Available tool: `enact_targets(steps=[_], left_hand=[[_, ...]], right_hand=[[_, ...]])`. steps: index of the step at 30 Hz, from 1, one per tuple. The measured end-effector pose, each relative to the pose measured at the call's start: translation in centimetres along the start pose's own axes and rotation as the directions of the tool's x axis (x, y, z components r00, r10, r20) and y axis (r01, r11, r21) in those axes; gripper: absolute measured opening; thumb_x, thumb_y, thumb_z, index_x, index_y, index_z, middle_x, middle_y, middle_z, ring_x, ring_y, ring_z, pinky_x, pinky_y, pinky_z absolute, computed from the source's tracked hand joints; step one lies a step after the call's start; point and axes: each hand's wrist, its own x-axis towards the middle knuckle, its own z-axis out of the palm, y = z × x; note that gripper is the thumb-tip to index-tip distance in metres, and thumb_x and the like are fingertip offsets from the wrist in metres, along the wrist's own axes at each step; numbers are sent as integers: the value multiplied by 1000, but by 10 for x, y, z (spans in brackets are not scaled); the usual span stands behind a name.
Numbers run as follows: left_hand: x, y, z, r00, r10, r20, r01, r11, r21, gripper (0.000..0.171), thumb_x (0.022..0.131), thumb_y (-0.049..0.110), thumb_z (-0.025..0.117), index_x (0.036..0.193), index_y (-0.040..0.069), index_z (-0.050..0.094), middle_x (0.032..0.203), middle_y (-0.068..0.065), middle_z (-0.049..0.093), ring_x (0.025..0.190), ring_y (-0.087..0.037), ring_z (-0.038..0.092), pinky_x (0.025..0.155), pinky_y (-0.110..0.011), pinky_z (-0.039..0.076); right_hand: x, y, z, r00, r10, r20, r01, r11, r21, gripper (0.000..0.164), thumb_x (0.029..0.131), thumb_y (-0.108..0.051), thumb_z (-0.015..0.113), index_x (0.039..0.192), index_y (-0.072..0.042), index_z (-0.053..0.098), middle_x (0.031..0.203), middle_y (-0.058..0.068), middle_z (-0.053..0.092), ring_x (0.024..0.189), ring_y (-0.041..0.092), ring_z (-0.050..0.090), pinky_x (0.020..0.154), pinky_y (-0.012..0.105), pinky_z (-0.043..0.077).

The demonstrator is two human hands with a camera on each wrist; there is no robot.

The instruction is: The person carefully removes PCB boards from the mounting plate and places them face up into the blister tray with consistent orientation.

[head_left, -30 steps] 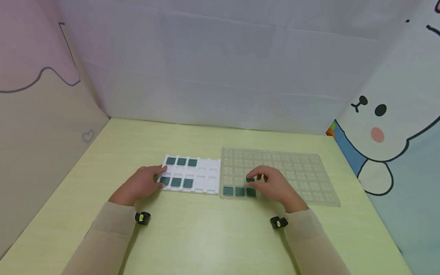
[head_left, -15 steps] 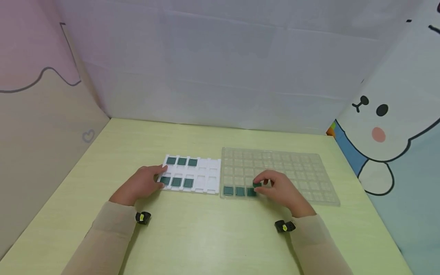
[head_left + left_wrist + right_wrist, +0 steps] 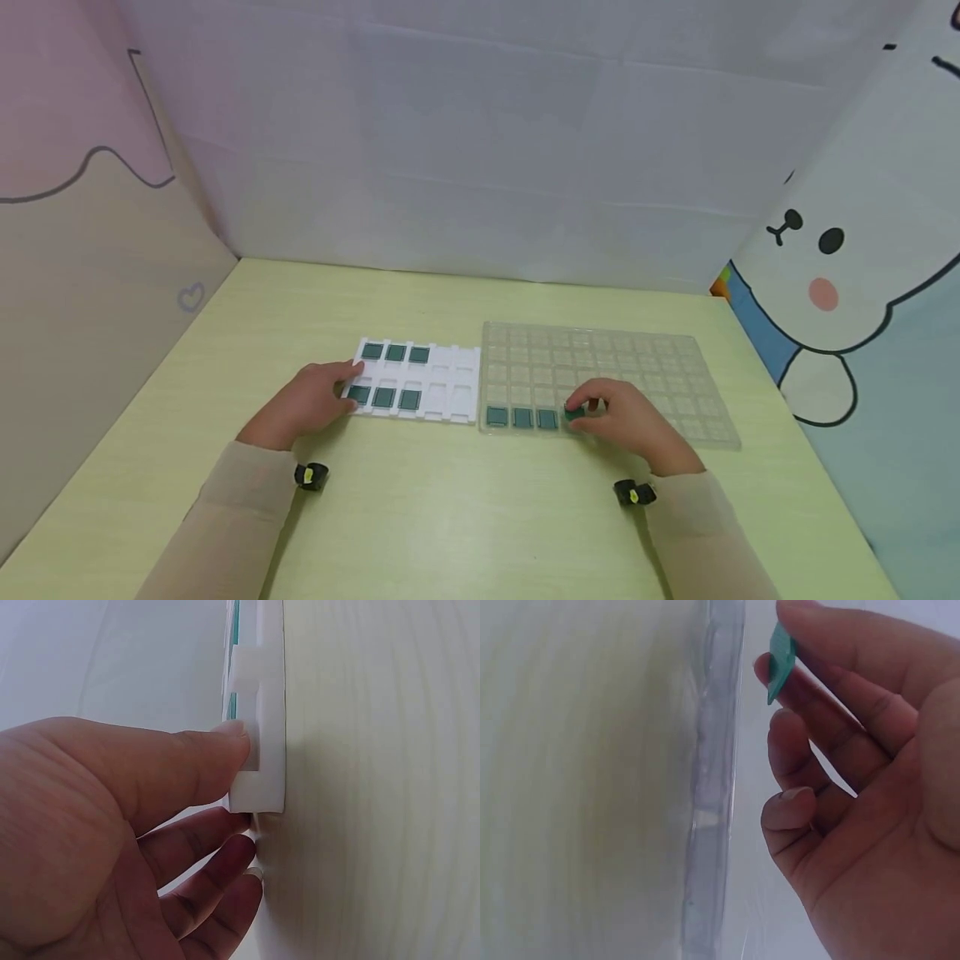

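My right hand (image 3: 626, 421) pinches a small green square chip (image 3: 781, 664) between thumb and forefinger. It is low over the front row of the clear plastic tray (image 3: 517, 375), right of three chips (image 3: 522, 417) seated side by side in that row. In the right wrist view the chip is tilted and the other fingers are loosely curled. My left hand (image 3: 311, 400) holds the left end of the white slotted tray (image 3: 450, 383), thumb on the near corner, fingers at its side. The white tray holds three chips (image 3: 396, 353) in its back row and three in its front row (image 3: 383, 397).
Both trays lie side by side on a pale yellow table (image 3: 420, 500), the clear one on the right with a grid of pockets. White cloth (image 3: 465, 167) closes off the back, and printed panels (image 3: 855, 333) stand at the sides.
My right hand has moved right and toward me with its chip, from above the third chip to the spot beside it. The left hand has stayed on the white tray.
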Motion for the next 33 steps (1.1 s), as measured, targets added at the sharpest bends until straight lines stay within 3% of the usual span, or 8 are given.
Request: enact_targets(steps=[24,30,33], left_hand=[[2,-4,1,1000,17,-15,-16,1000,3,64,84,11,69,142,10,41,145,-21,34,131,-42,30,101,-55,31],[1,-3,1,1000,12,-14,-12,1000,0,64,84,11,69,142,10,40,145,-22,34,131,-42,30,101,-55,31],[1,-2,1,1000,6,-11,-6,1000,-2,65,84,12,69,142,10,40,146,-21,33,131,-42,30,101,-55,31]], right_hand=[[1,5,2,999,39,21,-39,999,33,16,75,-21,79,89,-25,72,99,-12,65,84,18,54,72,36,45],[1,4,2,999,26,25,-27,999,32,14,75,-23,79,87,-27,74,102,-11,67,99,16,59,84,41,46],[1,5,4,999,47,27,-48,999,26,14,74,-24,80,87,-28,74,101,-12,67,99,15,59,81,39,46]])
